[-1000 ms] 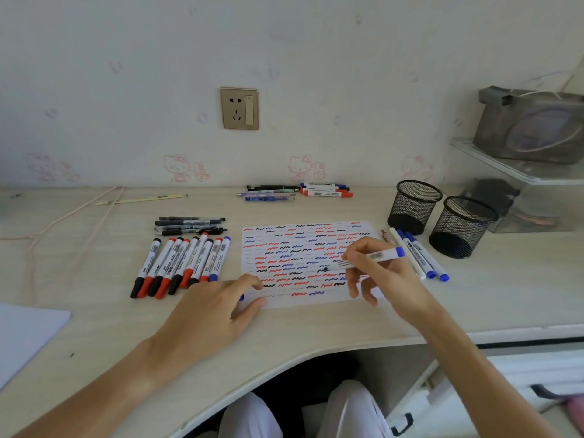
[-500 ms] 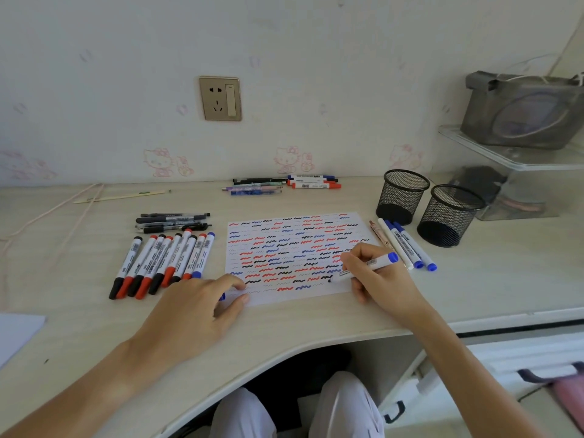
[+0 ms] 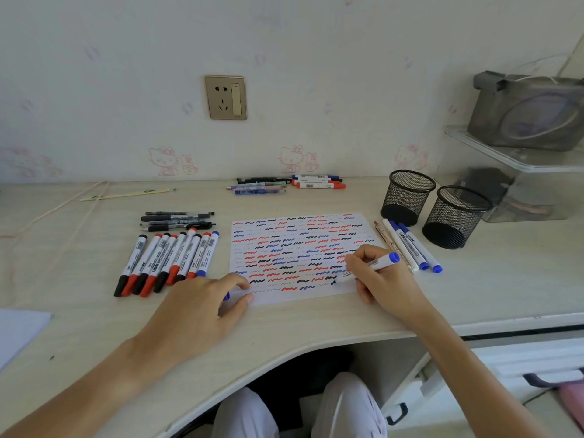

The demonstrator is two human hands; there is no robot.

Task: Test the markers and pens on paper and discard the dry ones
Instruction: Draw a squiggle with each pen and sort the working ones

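A white paper [image 3: 284,299] covered with red, blue and black squiggles lies mid-desk. My right hand [image 3: 387,281] grips an uncapped blue-ended marker [image 3: 380,261], and its tip touches the paper's lower right part by a dark mark. My left hand [image 3: 196,308] rests on the paper's lower left corner, and a small blue cap [image 3: 226,296] peeks out between its fingers. Several red, black and blue markers [image 3: 170,260] lie in a row left of the paper, with black pens [image 3: 177,220] behind them. Two blue markers [image 3: 414,248] and a thin pen lie right of the paper.
Two black mesh cups [image 3: 406,197] [image 3: 455,216] stand at the right. More pens and markers [image 3: 284,184] lie by the wall. A clear shelf [image 3: 521,159] with a grey bag sits far right. A white sheet [image 3: 19,330] lies at the left edge.
My right hand has lowered the marker toward me, and its tip has gone from above the paper onto the lower right part. My left hand has stayed on the corner.
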